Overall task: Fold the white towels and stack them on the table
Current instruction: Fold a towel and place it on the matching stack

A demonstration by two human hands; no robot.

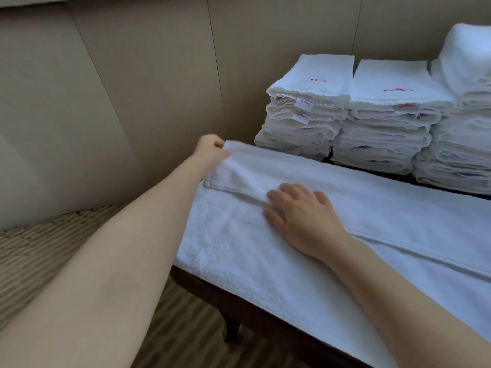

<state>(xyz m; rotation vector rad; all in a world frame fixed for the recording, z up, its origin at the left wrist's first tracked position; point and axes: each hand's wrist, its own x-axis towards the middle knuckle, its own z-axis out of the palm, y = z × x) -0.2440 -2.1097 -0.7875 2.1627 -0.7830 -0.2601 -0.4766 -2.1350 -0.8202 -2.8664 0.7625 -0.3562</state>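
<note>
A long white towel [385, 213] lies spread lengthwise over the dark wooden table [239, 309], one layer folded over another, with a hem running across it. My left hand [210, 148] pinches the towel's far left corner, lifted slightly off the surface. My right hand [300, 216] rests flat on the towel near the hem, fingers apart, pressing it down. Behind the towel stand three stacks of folded white towels [382, 120] with red embroidery and labels.
A beige panelled wall [132, 75] rises behind and to the left of the table. Striped carpet [53, 248] covers the floor at the left. The table's curved leg [231, 330] shows under its near-left corner.
</note>
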